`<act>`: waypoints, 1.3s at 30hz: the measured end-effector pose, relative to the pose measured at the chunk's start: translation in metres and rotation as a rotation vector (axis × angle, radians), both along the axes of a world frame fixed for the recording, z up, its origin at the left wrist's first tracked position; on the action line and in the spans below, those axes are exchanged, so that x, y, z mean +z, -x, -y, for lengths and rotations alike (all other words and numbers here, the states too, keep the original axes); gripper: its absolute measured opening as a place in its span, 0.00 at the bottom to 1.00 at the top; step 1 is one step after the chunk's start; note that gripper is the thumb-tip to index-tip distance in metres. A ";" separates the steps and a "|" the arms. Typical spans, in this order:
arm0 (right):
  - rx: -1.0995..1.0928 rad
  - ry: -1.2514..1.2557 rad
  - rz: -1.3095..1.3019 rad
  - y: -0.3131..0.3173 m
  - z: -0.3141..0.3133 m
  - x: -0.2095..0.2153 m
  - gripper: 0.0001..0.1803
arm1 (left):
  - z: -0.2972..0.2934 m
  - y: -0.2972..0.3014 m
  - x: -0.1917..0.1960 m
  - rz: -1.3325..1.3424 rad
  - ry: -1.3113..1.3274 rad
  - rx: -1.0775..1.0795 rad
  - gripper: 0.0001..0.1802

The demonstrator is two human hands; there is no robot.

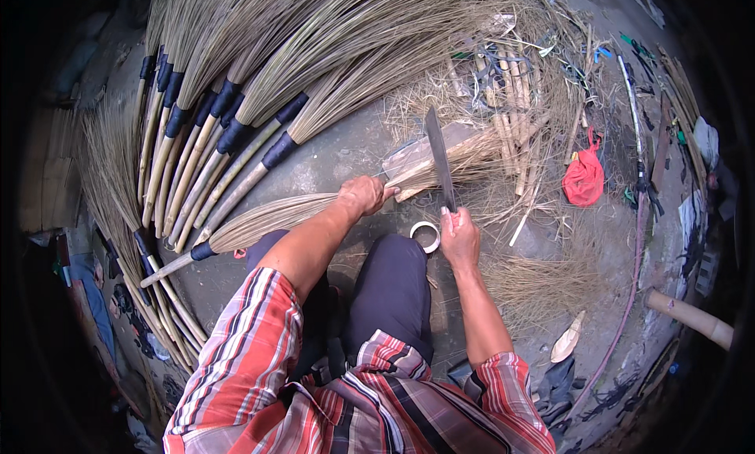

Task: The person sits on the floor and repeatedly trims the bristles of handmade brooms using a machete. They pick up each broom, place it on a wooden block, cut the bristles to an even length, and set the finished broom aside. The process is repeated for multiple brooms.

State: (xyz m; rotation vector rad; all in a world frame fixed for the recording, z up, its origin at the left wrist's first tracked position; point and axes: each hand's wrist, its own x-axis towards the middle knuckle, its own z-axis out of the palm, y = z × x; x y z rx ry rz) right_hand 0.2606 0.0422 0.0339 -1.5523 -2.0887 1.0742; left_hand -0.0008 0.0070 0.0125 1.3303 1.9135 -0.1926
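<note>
My left hand (364, 194) grips the straw head of a broom (271, 216) that lies across my lap, its handle end wrapped in dark tape at the left. The broom's tips rest on a wooden block (409, 157). My right hand (458, 235) holds the handle of a long dark knife (439, 157), whose blade points away from me over the straw tips on the block. A roll of tape (425, 235) lies on the ground between my hands, beside my knee.
Several finished brooms (228, 100) with bamboo handles fan out at the upper left, more at the left edge. Loose straw and cut bamboo pieces (503, 100) litter the ground ahead. A red bag (583, 177), a long thin stick (638, 187) and a bamboo pole (692, 316) lie at the right.
</note>
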 end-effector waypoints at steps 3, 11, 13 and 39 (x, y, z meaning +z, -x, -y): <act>-0.092 -0.138 -0.266 0.001 -0.002 0.002 0.17 | 0.007 -0.008 0.002 -0.046 -0.056 0.030 0.36; 0.043 0.070 0.172 0.009 -0.005 -0.022 0.16 | 0.009 -0.011 0.003 -0.094 -0.145 0.041 0.32; -0.007 0.053 0.067 0.006 -0.007 -0.016 0.16 | 0.009 -0.011 0.001 -0.093 -0.137 0.063 0.31; -0.136 0.003 -0.052 0.019 0.008 -0.029 0.18 | 0.018 -0.023 -0.011 -0.124 -0.205 0.122 0.22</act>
